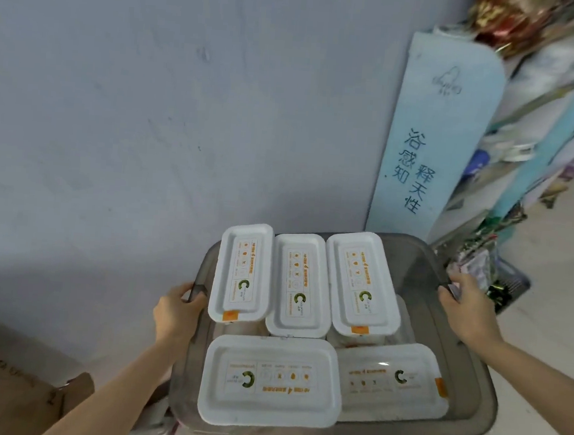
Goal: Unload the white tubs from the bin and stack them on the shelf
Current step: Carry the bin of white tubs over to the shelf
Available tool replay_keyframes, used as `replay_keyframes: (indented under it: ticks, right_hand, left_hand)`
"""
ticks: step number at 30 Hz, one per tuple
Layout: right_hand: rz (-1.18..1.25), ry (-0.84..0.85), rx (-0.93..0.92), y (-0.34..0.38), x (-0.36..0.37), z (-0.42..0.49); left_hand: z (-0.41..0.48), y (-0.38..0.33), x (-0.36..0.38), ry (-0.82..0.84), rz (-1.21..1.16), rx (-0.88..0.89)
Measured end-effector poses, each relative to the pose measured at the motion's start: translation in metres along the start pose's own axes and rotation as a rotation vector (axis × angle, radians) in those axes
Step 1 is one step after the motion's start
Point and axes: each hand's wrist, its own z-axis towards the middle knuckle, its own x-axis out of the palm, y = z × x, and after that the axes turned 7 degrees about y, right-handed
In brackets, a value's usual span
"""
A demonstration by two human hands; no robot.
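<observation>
Grey bin of white tubs before pale-blue wall, fingers of both hands gripping its rim.

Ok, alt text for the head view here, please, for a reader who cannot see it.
Two bare hands, left hand and right hand, grip opposite rims of a smoky translucent bin holding white tubs, five lids showing on top. A pale wall stands behind, cluttered shelves at right.

L hand bare, R hand bare, both forearms unsleeved, no rings/watch visible
</observation>
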Motion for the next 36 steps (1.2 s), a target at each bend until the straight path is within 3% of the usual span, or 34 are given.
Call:
replay_keyframes:
  ticks: [9,20,36]
  right_hand:
    - [0.152,-0.176,0.215,-0.115,-0.101,-0.055]
    - [0.161,-0.365,0.384,-0.261,-0.243,-0.111]
    - [0.226,-0.689,0.843,-0.397,-0.359,-0.117]
  left_hand:
    - [-0.051,-0.087,0.103,0.187,0.05,0.161]
    - [-0.152,-0.191,0.271,0.434,0.083,0.318]
    - [-0.22,-0.369,0.544,0.841,0.257,0.659]
